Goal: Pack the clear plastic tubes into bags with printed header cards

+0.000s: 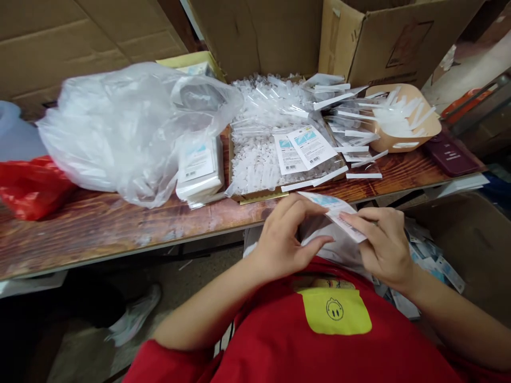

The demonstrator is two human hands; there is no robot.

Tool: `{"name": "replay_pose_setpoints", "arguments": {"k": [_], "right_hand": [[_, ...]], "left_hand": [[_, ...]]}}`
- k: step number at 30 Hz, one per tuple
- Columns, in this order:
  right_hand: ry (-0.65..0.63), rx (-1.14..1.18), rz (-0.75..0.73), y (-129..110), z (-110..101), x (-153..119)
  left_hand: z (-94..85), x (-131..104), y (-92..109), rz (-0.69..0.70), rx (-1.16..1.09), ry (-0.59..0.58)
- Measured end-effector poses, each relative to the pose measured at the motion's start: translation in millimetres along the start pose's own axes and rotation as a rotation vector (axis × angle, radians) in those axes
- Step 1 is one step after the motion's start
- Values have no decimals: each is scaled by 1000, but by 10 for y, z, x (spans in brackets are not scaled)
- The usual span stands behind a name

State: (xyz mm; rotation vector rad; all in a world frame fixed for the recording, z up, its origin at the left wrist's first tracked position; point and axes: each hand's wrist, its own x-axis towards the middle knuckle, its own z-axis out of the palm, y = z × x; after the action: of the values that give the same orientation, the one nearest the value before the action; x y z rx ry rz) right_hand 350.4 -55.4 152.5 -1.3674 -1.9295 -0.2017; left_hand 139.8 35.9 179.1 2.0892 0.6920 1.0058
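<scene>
Possibly the printed card [334, 207] could slip or crease just beyond the counter's [120, 226] near edge, since the right hand [386, 242] pinches mainly one end (the left hand [284, 234], thumb spread open, only has fingers at its side). Its long axis slants far-left to near-right, the blue-printed end pointing towards the counter.

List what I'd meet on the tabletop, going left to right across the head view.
Red plastic bag → big cloudy plastic bag → stack of packets → heap of small plastic pieces → peach bowl → dark red flat object
</scene>
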Motion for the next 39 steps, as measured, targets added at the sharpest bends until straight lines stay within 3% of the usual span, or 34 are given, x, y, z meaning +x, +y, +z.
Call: {"name": "replay_pose_setpoints", "arguments": {"k": [2,3,5,8,11,15,18,26,30,34,37,39], "right_hand": [[-52,257,158,-41,-89,33],[-83,394,247,-53,-124,47],[-160,669,407,-55,-174,68],[-278,950,552,-26,-222,104],[-333,1003,582,-18,-272,165],[-338,996,560,-49,-331,276],[-271,927,553,-67,-343,371],[-86,630,268,-149,-331,471],[3,474,-115,-218,-420,437],[37,175,-450,-340,-507,361],[48,42,-551,-403,-476,259],[31,13,-610,-407,-427,199]], "left_hand": [[-127,171,84,166,264,-45],[-175,252,121,163,301,-112],[-236,385,176,42,230,-312],[-258,496,212,-259,21,-543],[-248,540,225,-406,-58,-642],[-254,593,265,-397,-75,-659],[-259,623,305,-397,-65,-673],[-292,580,310,-438,-222,-712],[-374,609,329,-555,-458,-779],[-377,635,282,-781,-529,-707],[-368,640,209,-926,-562,-834],[-376,642,161,-856,-555,-985]]}}
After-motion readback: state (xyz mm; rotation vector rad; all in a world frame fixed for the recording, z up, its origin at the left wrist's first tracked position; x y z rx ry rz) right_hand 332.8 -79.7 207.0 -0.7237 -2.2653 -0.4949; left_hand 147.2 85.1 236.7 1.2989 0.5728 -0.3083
